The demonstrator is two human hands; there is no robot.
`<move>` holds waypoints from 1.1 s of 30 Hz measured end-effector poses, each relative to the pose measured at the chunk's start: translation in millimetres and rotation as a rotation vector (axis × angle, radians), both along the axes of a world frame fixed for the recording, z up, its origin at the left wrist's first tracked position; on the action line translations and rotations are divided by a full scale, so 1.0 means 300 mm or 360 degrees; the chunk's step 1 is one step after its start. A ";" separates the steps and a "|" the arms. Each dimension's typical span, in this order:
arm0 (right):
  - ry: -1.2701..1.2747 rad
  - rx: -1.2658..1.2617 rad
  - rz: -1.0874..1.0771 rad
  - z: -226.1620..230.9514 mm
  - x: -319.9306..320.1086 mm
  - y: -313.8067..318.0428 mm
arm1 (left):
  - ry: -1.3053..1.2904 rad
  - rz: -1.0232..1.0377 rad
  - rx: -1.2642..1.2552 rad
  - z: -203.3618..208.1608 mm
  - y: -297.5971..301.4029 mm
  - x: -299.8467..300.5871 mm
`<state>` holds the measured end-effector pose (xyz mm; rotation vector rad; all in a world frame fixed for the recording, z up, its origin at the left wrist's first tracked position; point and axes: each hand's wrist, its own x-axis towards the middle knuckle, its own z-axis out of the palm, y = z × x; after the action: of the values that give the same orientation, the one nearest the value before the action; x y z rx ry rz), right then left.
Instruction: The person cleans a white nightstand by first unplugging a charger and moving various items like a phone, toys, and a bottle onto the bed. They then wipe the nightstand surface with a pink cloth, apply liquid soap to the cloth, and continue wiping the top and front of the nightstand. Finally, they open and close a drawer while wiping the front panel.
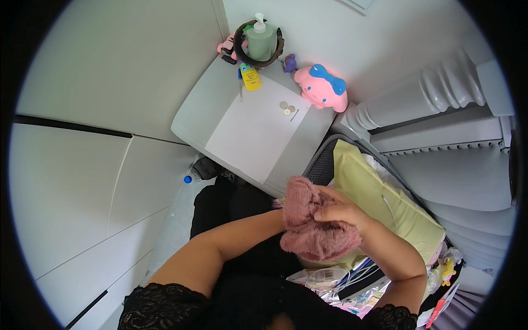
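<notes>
- Watching remotely, I see a fuzzy pink cloth [311,239] above the lap [256,256], near the grey counter [193,118].
- The right hand [344,213] clamps it, thumb on top, likely to gather the folds.
- The left hand is hidden behind it; I cannot tell its grip.
- Coins [287,111] sit together on white paper [247,135], perhaps for visibility.

Easiest way in is from the near left, low over the near half of the white paper [242,140] on the counter [294,151], loads of room there. Coins [287,108] sit farther up it. Far end's cramped tho: pump bottle [259,45], yellow tag [251,80], pink toy [322,91]. Grey cabinet [99,66] blocks the left, grey post [401,102] the right. Fuzzy pink cloth [301,206] and right hand [342,213] clog the near right.
</notes>
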<state>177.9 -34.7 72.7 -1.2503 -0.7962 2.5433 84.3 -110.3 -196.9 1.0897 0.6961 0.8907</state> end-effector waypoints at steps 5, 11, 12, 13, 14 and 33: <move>0.0011 -0.0035 -0.0137 -0.008 -0.055 0.048 | 0.0820 -0.0654 0.0333 0.085 0.263 -0.173; 0.0052 -0.0023 -0.0351 -0.048 -0.035 0.070 | 0.1314 0.0710 0.0638 0.355 0.759 -0.339; 0.0036 0.0014 -0.0434 -0.058 -0.040 0.078 | 0.1427 0.0820 0.0887 0.368 0.829 -0.342; 0.0023 0.0050 -0.0510 -0.061 -0.049 0.086 | 0.1356 0.0807 0.0816 0.380 0.884 -0.343; -0.0160 0.0063 -0.0588 -0.052 -0.056 0.098 | 0.1271 0.0779 0.0752 0.395 0.934 -0.323; -0.0261 0.0240 -0.1153 -0.094 -0.001 0.180 | 0.1116 0.0288 0.0592 0.324 1.051 -0.342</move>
<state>177.5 19.4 44.5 -1.3863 -0.4338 1.7923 -18.2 205.2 -99.6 1.7248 1.2531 0.8024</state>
